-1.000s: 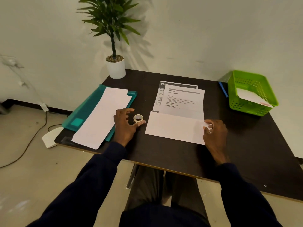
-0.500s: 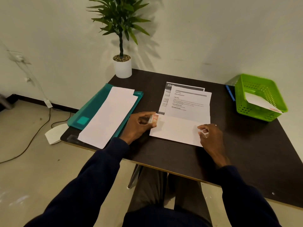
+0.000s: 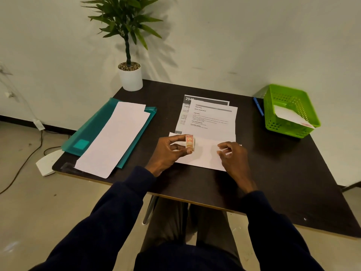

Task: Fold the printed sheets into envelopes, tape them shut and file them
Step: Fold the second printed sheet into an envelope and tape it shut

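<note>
While the person sits at the six o'clock edge of the dark table (image 3: 273,173), the left hand (image 3: 168,151) holds a small patterned tape roll (image 3: 189,141) on edge, its grip pinching the roll between the thumb on the near side and the fingertips on the far side. The roll hangs just over the nine o'clock end of the folded sheet (image 3: 205,159), which lies near the table's middle with its lower part turned up over the print. The right hand (image 3: 232,157) is over the three o'clock end of the same sheet, fingers curled with the tips close to the thumb; whether this grip pinches anything cannot be told. At twelve o'clock from the fold the sheet's printed upper part is bare, and a second printed sheet (image 3: 186,106) peeks out from under it toward eleven. At nine o'clock a teal folder (image 3: 93,130) lies slanted, with long white sheets (image 3: 117,137) on top that reach past its near edge. At two o'clock stands a green basket (image 3: 285,90) with a white envelope (image 3: 289,115) leaning inside, and a blue pen (image 3: 258,108) lies just beside its nine o'clock wall. A potted plant (image 3: 130,75) stands at the eleven o'clock corner, against the wall.
</note>
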